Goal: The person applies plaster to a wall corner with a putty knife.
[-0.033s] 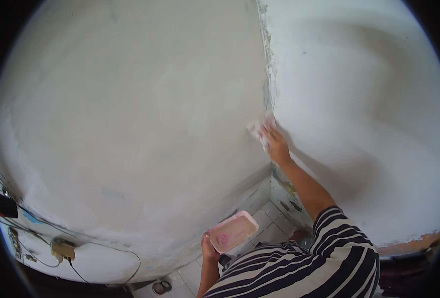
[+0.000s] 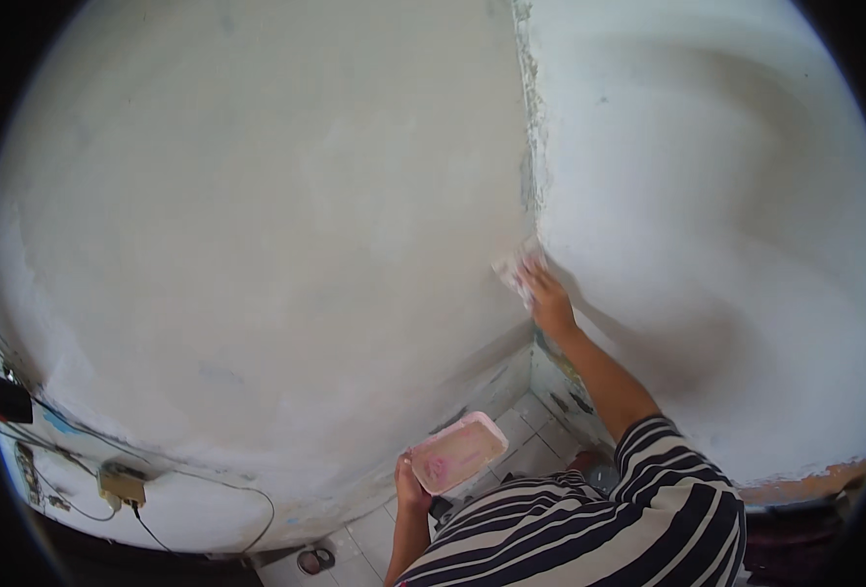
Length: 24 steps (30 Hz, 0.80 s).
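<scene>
The right hand (image 2: 553,305) holds a pale rag (image 2: 507,269) pressed against the left wall (image 2: 257,215) beside the corner (image 2: 528,181), seemingly for even contact; nearer, the left hand (image 2: 410,485) grips the pink tray (image 2: 459,454) by its left end, probably keeping it level.

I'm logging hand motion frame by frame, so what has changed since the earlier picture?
The right hand and the pale sheet under its fingers moved slightly down beside the wall corner. Nothing was picked up or let go. The left hand holds the pink tray in much the same place as before.
</scene>
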{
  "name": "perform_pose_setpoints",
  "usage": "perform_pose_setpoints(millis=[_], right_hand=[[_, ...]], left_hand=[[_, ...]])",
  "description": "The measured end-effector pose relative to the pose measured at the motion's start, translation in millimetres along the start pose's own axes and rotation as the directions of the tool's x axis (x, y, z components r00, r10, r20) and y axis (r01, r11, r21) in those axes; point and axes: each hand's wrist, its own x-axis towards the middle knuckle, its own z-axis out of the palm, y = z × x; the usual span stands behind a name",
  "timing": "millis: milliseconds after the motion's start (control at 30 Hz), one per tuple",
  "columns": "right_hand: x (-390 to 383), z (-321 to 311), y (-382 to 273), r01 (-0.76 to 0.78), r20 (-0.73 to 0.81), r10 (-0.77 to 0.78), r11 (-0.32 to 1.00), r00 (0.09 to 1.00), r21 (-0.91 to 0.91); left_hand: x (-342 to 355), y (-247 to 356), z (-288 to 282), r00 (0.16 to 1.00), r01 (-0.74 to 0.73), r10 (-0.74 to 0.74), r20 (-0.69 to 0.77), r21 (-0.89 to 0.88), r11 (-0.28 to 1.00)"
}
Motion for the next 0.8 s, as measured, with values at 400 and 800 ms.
perform_pose_setpoints(millis=[400,800], right_hand=[[-105.0,-5.0,-92.2,-0.679,0.4,0.745,0.096,0.534,0.728],[-81.4,-68.1,-180.5,-0.707,0.583,0.496,0.095,0.644,0.701]], left_hand=[[-11.7,15.4,18.5,0.967,-0.113,0.112,-0.227,0.009,0.994],[-39.9,71.0,62.2,0.916,-0.144,0.172,-0.362,0.105,0.984]])
